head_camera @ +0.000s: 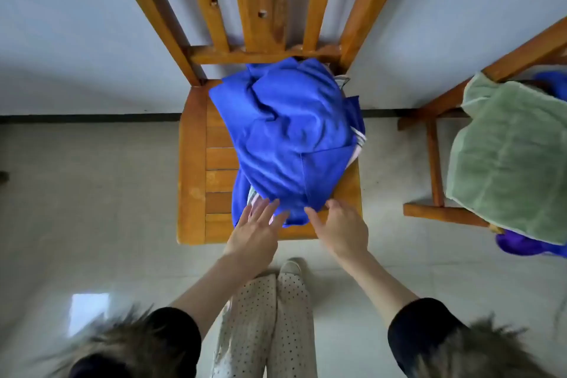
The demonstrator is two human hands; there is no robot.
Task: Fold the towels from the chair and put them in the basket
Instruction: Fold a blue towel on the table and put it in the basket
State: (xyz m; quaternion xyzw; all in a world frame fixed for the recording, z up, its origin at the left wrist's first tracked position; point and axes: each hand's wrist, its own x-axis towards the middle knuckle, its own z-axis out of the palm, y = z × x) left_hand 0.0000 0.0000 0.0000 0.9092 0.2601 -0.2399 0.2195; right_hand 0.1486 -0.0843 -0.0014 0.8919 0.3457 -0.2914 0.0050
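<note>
A crumpled blue towel (pixel 291 135) lies heaped on the seat of a wooden chair (pixel 191 169). A striped cloth (pixel 359 142) peeks out from under it at the right and front. My left hand (pixel 256 232) reaches with straight fingers to the towel's front edge, its fingertips touching the cloth. My right hand (pixel 342 228) is at the front right corner of the towel; thumb and index finger lie against the hem, and whether they pinch it I cannot tell. No basket is in view.
A second wooden chair (pixel 432 163) stands at the right, draped with a green towel (pixel 509 163); something blue-purple (pixel 521 247) shows beneath it. Behind the chairs is a white wall. My legs and one foot are on the pale tiled floor below the seat.
</note>
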